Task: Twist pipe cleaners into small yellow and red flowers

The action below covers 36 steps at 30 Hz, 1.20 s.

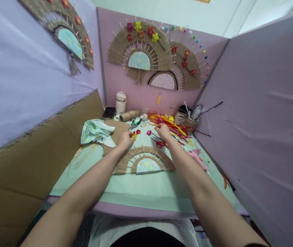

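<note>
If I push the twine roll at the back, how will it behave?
The twine roll lies on its side, so it would probably roll. It looks light, being mostly wound cord. Its rough surface should grip well.

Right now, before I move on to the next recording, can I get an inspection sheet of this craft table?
Surface: mint-green table.
Job's things: jute fan lies flat between the forearms; small yellow flower just beyond it; pipe cleaner pile at far right.
Clutter: patterned cloth, twine spool, white bottle, bamboo sticks, pink glue gun.
Hands: left hand pinches the small yellow flower; right hand touches the pipe cleaner pile, grip unclear.
Cables: nothing seen.
Surroundings: partition walls; finished fans hang on the back panel; cardboard sheet leans at left.
</note>
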### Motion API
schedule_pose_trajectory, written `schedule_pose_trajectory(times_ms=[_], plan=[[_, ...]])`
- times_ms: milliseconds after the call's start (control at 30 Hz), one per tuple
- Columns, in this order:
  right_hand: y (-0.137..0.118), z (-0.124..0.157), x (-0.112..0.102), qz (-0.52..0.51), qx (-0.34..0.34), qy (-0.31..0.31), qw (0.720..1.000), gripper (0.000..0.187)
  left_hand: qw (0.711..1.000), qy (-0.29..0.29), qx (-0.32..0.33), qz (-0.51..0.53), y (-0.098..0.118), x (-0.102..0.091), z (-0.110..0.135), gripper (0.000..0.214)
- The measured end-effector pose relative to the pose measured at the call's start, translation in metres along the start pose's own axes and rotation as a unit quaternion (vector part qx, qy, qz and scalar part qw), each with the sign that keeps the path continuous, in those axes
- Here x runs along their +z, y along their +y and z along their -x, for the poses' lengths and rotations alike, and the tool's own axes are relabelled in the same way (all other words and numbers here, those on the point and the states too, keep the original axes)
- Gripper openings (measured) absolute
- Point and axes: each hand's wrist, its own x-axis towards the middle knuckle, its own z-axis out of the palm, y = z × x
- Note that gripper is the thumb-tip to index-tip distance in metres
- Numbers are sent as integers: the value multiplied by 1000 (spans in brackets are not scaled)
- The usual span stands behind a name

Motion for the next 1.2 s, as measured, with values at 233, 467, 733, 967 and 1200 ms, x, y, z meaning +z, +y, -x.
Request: schedule_pose_trajectory(times_ms=[233,467,733,967,1200], plan=[[-14,-8,38,41,26,-24,999,9,997,35,74,-15,4,-9,5,29],[-35,18,26,-107,-102,-18,989,18,944,-37,-82,317,24,-16,11,28],[-32,78,24,-265,-150,27,952,13,804,-187,-161,542,52,-11,34,14],[-15,72,27,-354,-106,-38,928,15,812,-190,-170,525,44,-1,31,7],[-20,78,22,-354,-126,-34,926,19,807,-184,-174,534,43,-4,31,15]])
